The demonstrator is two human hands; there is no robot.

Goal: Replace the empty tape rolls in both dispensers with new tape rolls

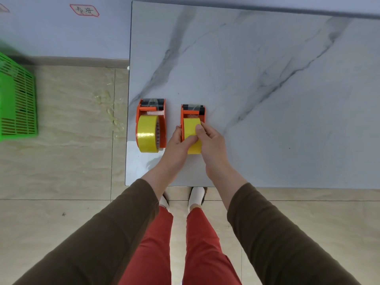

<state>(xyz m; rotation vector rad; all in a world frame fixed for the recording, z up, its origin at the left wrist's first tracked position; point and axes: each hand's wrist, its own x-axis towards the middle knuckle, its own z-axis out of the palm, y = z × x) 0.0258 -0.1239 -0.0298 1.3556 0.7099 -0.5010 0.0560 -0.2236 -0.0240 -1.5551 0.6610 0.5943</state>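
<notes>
Two orange tape dispensers stand side by side near the table's left front corner. The left dispenser (151, 112) carries a full yellow tape roll (147, 133) and nobody touches it. The right dispenser (193, 112) also holds a yellow tape roll (191, 127). My left hand (177, 144) grips that roll and the dispenser's left side, thumb across the tape. My right hand (211, 144) clasps the roll from the right, thumb on its top. The lower part of this roll is hidden by my fingers.
The marble-patterned table (267, 99) stretches to the right and back. Its left edge runs just beside the left dispenser. A green slatted plastic basket (17, 103) stands on the tiled floor at far left. My legs and shoes are below the table's front edge.
</notes>
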